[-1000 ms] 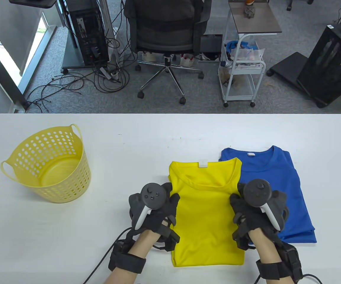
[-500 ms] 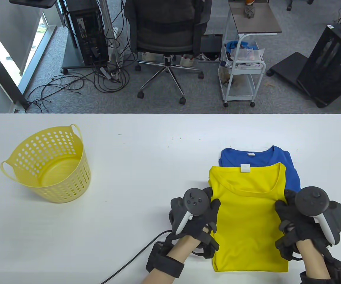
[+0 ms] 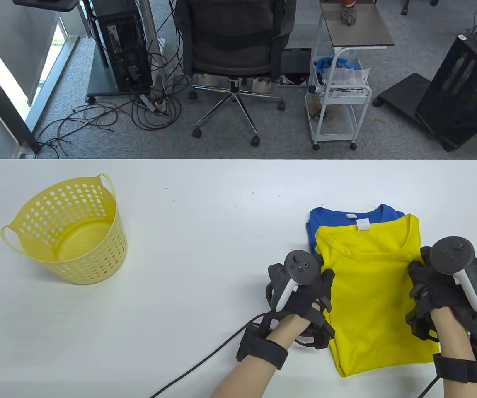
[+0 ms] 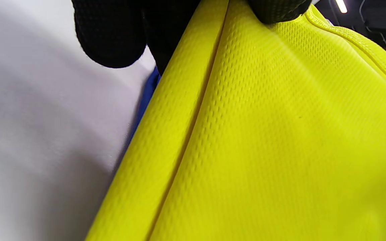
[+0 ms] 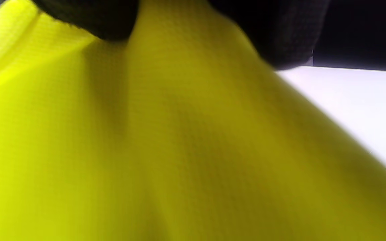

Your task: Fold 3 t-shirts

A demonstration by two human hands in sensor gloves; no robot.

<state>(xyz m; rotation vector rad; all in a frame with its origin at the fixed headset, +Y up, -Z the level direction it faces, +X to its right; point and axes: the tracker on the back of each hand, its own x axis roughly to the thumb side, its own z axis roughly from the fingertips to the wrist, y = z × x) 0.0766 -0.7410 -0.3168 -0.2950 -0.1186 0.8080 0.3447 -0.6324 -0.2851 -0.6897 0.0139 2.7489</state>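
A folded yellow t-shirt (image 3: 373,290) lies over a folded blue t-shirt (image 3: 346,215), of which only the collar end and a left strip show. My left hand (image 3: 304,286) grips the yellow shirt's left edge; my right hand (image 3: 441,286) grips its right edge. In the left wrist view the gloved fingers (image 4: 112,36) pinch the yellow fold (image 4: 246,134) with a sliver of blue (image 4: 146,97) beneath. In the right wrist view dark fingers (image 5: 273,30) hold the yellow fabric (image 5: 146,150). No third shirt is in view.
A yellow perforated basket (image 3: 68,232) stands on the white table (image 3: 205,215) at the left. A cable (image 3: 205,356) runs from my left wrist toward the table's near edge. Beyond the far edge are an office chair (image 3: 232,45) and a white cart (image 3: 340,95).
Both hands have carried the yellow shirt from the table's middle to the right and onto the blue shirt, which is now mostly covered.
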